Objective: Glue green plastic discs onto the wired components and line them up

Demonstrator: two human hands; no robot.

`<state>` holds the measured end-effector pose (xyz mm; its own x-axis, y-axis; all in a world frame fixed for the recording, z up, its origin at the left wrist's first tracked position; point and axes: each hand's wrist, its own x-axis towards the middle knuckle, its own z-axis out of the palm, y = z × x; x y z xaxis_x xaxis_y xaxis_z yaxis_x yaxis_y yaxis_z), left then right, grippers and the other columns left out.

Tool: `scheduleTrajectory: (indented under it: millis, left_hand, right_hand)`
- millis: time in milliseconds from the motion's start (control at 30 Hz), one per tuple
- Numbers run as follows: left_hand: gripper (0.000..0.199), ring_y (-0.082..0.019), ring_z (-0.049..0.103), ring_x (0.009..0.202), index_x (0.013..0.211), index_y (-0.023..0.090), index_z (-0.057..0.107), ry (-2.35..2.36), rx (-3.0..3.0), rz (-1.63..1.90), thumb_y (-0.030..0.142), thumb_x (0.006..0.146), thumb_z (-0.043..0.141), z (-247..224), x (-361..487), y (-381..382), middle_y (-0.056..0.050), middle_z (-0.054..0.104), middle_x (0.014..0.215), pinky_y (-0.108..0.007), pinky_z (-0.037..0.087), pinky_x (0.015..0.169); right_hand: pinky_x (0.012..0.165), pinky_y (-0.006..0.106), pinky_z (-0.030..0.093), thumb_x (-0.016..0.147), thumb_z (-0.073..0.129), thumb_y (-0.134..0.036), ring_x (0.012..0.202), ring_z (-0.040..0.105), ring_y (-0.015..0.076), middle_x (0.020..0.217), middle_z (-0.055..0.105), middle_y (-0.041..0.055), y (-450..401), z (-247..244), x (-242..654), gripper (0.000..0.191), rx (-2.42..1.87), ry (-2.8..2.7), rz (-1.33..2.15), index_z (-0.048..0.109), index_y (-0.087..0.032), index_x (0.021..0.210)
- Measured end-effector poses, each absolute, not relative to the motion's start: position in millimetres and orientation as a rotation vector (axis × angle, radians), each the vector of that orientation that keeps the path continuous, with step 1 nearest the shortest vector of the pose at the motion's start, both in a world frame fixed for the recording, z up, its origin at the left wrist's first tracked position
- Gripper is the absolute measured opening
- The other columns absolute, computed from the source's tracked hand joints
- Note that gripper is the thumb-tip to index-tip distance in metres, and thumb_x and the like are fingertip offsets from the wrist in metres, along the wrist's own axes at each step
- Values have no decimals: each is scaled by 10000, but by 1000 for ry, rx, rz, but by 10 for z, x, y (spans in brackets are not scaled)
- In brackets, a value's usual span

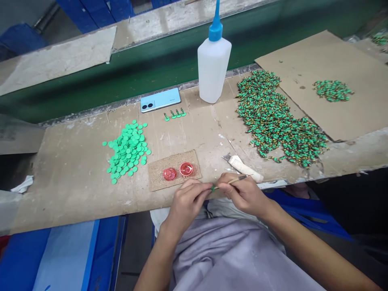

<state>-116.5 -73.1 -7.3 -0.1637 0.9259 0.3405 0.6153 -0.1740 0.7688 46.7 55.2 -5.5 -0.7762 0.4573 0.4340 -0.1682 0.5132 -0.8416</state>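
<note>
Between the fingertips of my left hand (191, 198) is a small green piece (213, 188), held near the table's front edge. My right hand (242, 192) pinches a thin brush (235, 180), its dark tip pointing right and its other end by the green piece. Just left of and beyond my hands, two small red dishes (186, 169) rest on a brown board (156, 171). Green discs (129, 151) lie heaped at the left. Several small green-based figures (178, 114) stand in a row behind the board. To the right spreads a large pile of green and dark figures (269, 117).
A white bottle with a blue nozzle (214, 68) stands at the back, right of a light blue phone (160, 100). A wrapped knife (244, 167) lies beyond my right hand. Cardboard (336, 117) at the right bears a smaller pile (332, 90).
</note>
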Motion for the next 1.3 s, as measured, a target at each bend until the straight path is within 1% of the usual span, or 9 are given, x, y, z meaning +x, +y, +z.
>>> scheduleTrajectory:
  millis: [100,167,267,433,567,767,1000,1200,1300]
  left_hand:
    - [170,-166,665,850,1087,166,721,1750,1770,1270,85,946,671,-84,-1169,-735,-51,755,924,-273,575,758]
    - [171,-167,666,848,1084,166,720,1750,1772,1273,79,945,669,-84,-1171,-735,-52,753,918,-277,575,759]
    - [166,-171,666,846,1078,166,719,1751,1782,1275,80,947,665,-79,-1173,-732,-56,750,916,-281,577,756]
    - [183,-171,657,841,1096,163,717,1733,1803,1282,73,947,659,-85,-1170,-732,-62,754,925,-275,575,743]
    - [223,-167,650,858,1126,161,713,1713,1801,1276,55,935,670,-96,-1171,-737,-65,755,958,-272,574,758]
    - [244,-161,646,850,1148,161,710,1718,1804,1282,53,932,676,-79,-1174,-736,-56,748,928,-264,571,750]
    - [254,-166,641,859,1147,152,695,1714,1810,1295,35,923,680,-78,-1154,-736,-69,758,961,-272,578,745]
    - [248,-168,638,861,1161,160,691,1722,1785,1286,45,944,652,-58,-1143,-739,-64,752,948,-276,580,737]
    - [236,-169,637,866,1173,155,684,1722,1797,1282,61,966,624,-30,-1145,-737,-67,747,943,-274,583,744]
  right_hand:
    - [608,236,485,1066,447,-156,688,625,132,777,653,28,555,-49,453,250,-193,-2166,1261,607,-187,877]
    - [627,235,493,1065,450,-152,696,630,132,784,656,29,556,-57,447,232,-175,-2182,1250,611,-185,901]
    - [645,232,490,1066,458,-147,691,615,129,781,640,27,550,-87,449,224,-150,-2200,1204,591,-184,890]
    - [620,230,458,1090,437,-207,654,559,126,739,589,15,514,-142,456,267,-109,-2304,1082,544,-192,846]
    - [573,225,412,1077,420,-168,610,507,119,700,548,-3,491,-142,459,293,-82,-2348,967,526,-202,807]
    - [606,228,478,1092,421,-212,635,573,126,733,604,22,480,-139,513,218,-126,-2193,1056,550,-188,918]
    - [682,238,528,1074,442,-179,712,660,146,797,657,40,476,-166,537,165,-127,-2336,1007,564,-188,964]
    - [623,223,470,1082,407,-168,636,587,132,737,604,19,429,-27,481,270,-166,-2422,932,533,-195,845]
    - [643,229,458,1081,391,-149,661,588,134,780,609,19,359,46,432,269,-265,-2486,893,524,-198,852]
